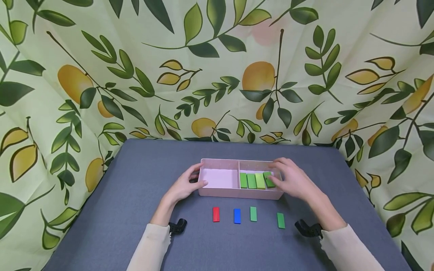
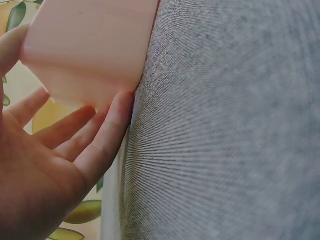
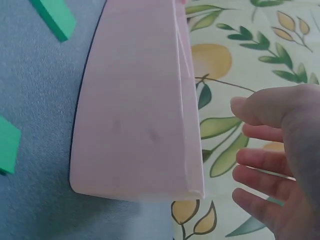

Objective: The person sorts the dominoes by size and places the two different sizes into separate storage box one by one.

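Box (image 3: 132,112) close, wrist views seemingly sideways

Backdrop cloth (image 1: 217,60), one: cream ground, spanning the far side and continuing down the left and right of the table; soft creases, most evident at far right. Printed pattern: dark and light green leaves (image 1: 192,23), thin brown stems, round orange fruits (image 1: 258,76), dark-outlined golden leaves (image 1: 23,162). Faint pinkish patch (image 1: 266,32) high on the far side, right of centre. Table (image 1: 203,244), one: broad grey-blue top, fine ribbed texture, straight far edge meeting the cloth. Light: soft, fairly even.
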